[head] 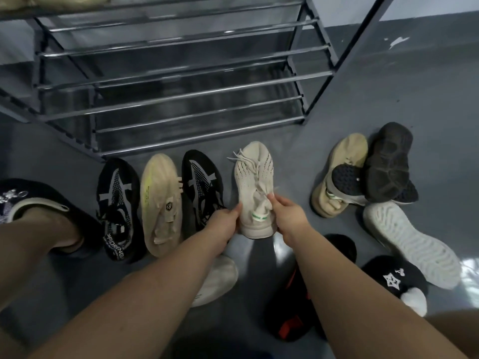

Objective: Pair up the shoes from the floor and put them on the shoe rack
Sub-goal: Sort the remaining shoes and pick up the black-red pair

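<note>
Before the shoe rack (181,94), left hand (223,218) and right hand (287,213) both grip the heel of a cream knit sneaker (255,187) on the floor (388,99).

Laced shoe (255,187): cream knit, green heel stripe.
Sneaker (118,203): black with grey stripes.
Slip-on (159,200): beige.
Rack (181,81): grey metal.
Floor (388,99): grey.
</note>
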{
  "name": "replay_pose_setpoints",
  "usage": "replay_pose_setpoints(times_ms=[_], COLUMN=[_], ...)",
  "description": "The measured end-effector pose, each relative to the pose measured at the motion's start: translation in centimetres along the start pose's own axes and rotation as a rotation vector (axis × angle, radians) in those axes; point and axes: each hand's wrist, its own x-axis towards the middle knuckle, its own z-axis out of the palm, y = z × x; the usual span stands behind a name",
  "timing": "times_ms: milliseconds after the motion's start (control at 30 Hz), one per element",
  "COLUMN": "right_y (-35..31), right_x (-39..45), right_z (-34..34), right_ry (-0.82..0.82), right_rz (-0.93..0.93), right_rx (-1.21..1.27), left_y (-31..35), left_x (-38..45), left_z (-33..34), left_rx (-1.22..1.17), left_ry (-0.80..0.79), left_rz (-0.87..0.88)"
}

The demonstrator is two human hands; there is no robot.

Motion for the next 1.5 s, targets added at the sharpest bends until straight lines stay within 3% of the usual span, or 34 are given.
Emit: replay_pose_setpoints(times_ms=[200,433,567,700,833,1033,1500], right_y=[-0.3,0.0,-0.7,-1.0,-0.8,-1.1,-6.6], right_x=[2.0,2.3,1.9,0.4,-1.5,-3.6,-4.8], right_z=[0.7,1.0,0.5,-0.3,-2.3,-6.2,-15.7], right_ry=[-0.019,-0.07,-0.035,-0.039,-0.011,0.146,0.361], right_rz=[-0.06,0.018,-0.023,-0.117,-0.272,-0.415,-0.401], right_rx=[-0.136,-0.324,-0.359,-0.525,-0.917,-1.246,-1.336], left_y=[-0.1,0.8,1.5,2.1,3.6,4.7,9.1], left_x=[1.1,0.9,0.1,-1.6,-4.2,-6.3,-8.8], left_z=[0.1,-0.3,-0.5,-1.2,-0.7,1.4,9.5], left_rx=[0.016,0.235,0.367,0.74,1.3,1.628,1.7], left_ry=[0.005,-0.047,-0.035,-0.037,-0.048,-0.045,-0.042], left_rz=[-0.02,-0.058,0.116,0.348,0.513,0.678,0.865])
